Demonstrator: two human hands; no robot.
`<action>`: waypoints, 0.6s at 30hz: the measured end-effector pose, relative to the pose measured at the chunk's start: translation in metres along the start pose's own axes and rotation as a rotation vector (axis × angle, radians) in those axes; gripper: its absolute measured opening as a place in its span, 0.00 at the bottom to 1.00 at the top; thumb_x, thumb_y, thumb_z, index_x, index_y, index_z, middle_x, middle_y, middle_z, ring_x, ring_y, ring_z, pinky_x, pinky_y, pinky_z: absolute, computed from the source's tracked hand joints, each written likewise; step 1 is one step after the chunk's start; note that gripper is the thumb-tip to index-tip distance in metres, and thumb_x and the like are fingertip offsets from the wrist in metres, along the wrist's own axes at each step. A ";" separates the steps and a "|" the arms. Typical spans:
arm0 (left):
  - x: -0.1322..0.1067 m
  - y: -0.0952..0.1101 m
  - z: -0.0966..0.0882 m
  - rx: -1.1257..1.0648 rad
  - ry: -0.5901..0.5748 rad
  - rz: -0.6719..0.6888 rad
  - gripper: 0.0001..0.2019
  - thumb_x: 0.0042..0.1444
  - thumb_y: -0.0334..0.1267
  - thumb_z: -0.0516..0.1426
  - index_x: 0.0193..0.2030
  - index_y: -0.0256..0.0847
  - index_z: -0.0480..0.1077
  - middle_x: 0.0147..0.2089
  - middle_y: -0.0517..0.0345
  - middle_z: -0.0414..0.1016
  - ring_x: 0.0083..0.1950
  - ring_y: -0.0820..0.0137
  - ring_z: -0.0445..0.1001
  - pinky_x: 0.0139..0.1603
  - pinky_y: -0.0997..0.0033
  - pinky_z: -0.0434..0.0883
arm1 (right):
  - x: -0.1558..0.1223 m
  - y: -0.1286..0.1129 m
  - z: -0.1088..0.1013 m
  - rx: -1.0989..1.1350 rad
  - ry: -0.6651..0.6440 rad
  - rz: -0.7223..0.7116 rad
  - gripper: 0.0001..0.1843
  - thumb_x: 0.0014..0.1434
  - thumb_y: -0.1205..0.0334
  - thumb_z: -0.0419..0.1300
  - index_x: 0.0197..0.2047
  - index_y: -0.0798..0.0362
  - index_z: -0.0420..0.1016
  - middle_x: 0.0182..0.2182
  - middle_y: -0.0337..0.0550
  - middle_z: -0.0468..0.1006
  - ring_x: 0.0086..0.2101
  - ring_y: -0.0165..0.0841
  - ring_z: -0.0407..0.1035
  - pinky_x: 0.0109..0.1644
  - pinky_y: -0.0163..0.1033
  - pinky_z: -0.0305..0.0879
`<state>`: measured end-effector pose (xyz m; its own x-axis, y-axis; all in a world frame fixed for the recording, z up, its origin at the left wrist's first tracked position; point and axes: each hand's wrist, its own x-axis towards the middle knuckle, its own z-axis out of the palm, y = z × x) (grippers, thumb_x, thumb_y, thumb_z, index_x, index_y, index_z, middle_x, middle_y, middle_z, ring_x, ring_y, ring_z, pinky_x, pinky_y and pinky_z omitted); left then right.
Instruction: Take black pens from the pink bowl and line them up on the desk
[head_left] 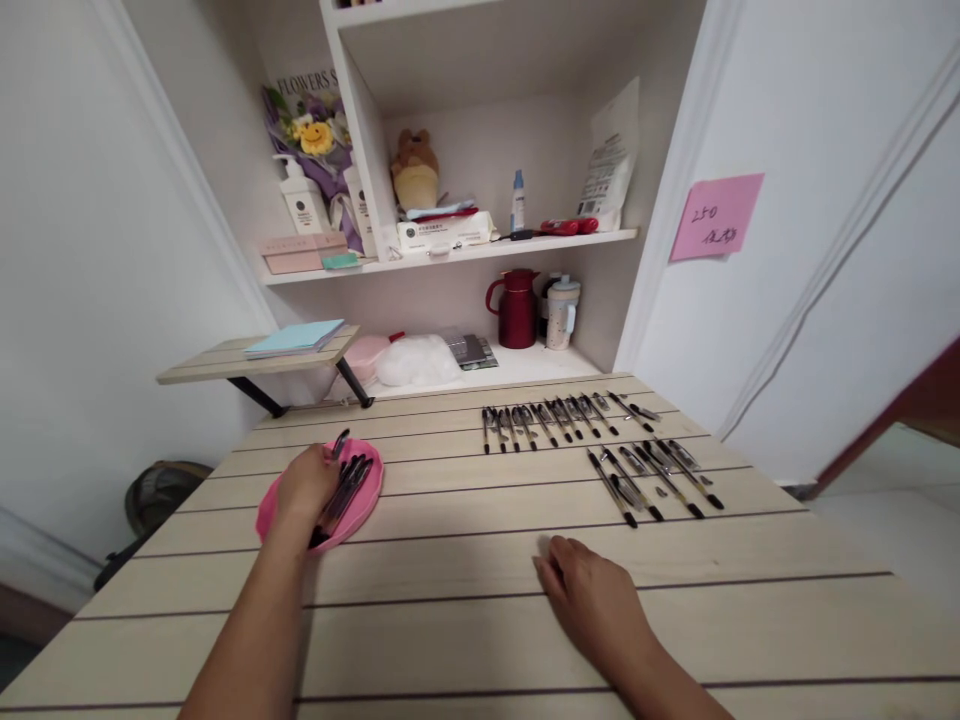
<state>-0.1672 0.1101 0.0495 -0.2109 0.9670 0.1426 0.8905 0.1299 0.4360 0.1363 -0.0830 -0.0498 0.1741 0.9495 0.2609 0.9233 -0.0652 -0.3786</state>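
Partway, I judge: pen parts (pixel 672 480) lie in rows on the surface (pixel 435 600); whole-looking pens (pixel 349 488) sit in the pink plate (pixel 373 497), my left fingers (pixel 328 456) apparently pinching one; my right fingers (pixel 557 556) curl together.

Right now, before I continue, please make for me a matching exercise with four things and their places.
Column one
1. left hand
2. right hand
3. pen rows
4. red jug

Column two
A. laid out on the far right part of the table
B. on a shelf, beside a lidded cup
C. at the pink dish
D. loosely curled, away from the dish

Pairs: 1-C; 2-D; 3-A; 4-B
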 end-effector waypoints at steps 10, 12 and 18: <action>-0.152 0.134 0.098 -1.218 -0.695 0.025 0.11 0.40 0.37 0.60 0.29 0.39 0.61 0.17 0.65 0.65 0.15 0.77 0.62 0.17 0.78 0.61 | 0.076 -0.028 -0.014 1.362 -0.017 0.276 0.20 0.48 0.43 0.57 0.24 0.52 0.61 0.17 0.32 0.66 0.17 0.24 0.58 0.21 0.31 0.54; -0.158 0.141 0.114 -1.257 -0.622 -0.028 0.11 0.40 0.37 0.60 0.28 0.39 0.60 0.16 0.66 0.64 0.15 0.78 0.62 0.16 0.79 0.60 | 0.088 -0.032 -0.009 1.369 0.076 0.352 0.21 0.45 0.44 0.60 0.22 0.52 0.60 0.14 0.30 0.63 0.14 0.22 0.55 0.17 0.30 0.52; -0.144 0.133 0.137 -1.286 -0.640 -0.088 0.10 0.43 0.39 0.59 0.26 0.38 0.61 0.15 0.65 0.64 0.14 0.79 0.60 0.15 0.80 0.57 | 0.102 -0.033 0.018 1.425 -0.025 0.552 0.21 0.43 0.43 0.61 0.23 0.50 0.60 0.06 0.27 0.57 0.06 0.27 0.52 0.07 0.32 0.47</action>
<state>0.0366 0.0182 -0.0349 0.2764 0.9417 -0.1919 -0.1628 0.2427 0.9563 0.1180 0.0216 -0.0264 0.3557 0.9121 -0.2039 -0.3429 -0.0756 -0.9363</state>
